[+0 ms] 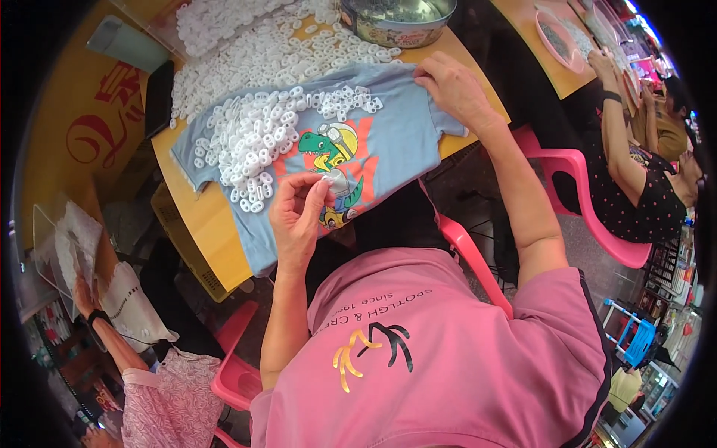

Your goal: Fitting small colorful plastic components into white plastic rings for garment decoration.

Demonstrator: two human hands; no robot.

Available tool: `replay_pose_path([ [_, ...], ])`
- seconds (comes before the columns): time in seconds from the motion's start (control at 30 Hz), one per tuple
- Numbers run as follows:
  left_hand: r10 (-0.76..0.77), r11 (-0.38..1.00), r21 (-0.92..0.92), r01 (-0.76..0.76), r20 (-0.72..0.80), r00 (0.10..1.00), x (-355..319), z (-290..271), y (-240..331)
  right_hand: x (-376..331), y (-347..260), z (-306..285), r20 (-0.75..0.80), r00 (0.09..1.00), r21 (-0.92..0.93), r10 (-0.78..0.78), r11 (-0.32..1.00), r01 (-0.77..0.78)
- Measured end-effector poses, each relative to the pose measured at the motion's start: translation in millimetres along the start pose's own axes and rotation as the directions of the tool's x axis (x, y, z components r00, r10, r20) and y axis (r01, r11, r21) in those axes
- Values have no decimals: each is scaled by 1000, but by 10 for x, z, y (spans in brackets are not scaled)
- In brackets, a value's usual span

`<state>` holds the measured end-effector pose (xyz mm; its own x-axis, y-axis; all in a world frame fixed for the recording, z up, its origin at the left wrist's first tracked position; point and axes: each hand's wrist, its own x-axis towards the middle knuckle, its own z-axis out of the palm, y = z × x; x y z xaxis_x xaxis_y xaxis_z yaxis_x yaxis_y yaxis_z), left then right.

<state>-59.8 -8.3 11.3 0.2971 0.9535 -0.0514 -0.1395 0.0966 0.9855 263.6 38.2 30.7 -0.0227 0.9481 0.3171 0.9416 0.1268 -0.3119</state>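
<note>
Head view: left hand (297,216) pinches white ring (326,179).

The surface (196,216) is a yellow-orange wooden top, and its edge runs just below the fingers (317,187) of the left hand. Directly on it lies a light blue shirt (407,134) with a green dinosaur print, spread flat under these fingers. A heap of small white plastic rings (250,145) lies on the shirt, left of the fingers. Many more white rings (254,56) cover the surface far above the fingers. A round metal tin (388,30) stands there too, beyond the right fingers (429,71), which rest on the shirt's edge.
</note>
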Motion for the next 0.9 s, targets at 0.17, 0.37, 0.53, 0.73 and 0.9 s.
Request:
replay_pose_path([
  [0.17,-7,1000,-23,7,5,1000,-17,-16,-14,8,-7,-72,84,996,-55,-9,998,13],
  [0.37,-14,999,-39,15,22,1000,-8,-23,-1,-2,143,-127,109,982,59,-153,987,147],
  [0.53,-6,999,-49,7,11,1000,2,-10,9,-7,182,-119,65,992,77,-110,991,105],
  [0.73,-3,999,-39,3,16,1000,-11,-18,13,-44,183,-174,77,985,122,-156,982,146],
  [0.9,-11,999,-33,12,26,1000,-14,-9,35,-86,199,-195,55,977,122,-208,972,201],
])
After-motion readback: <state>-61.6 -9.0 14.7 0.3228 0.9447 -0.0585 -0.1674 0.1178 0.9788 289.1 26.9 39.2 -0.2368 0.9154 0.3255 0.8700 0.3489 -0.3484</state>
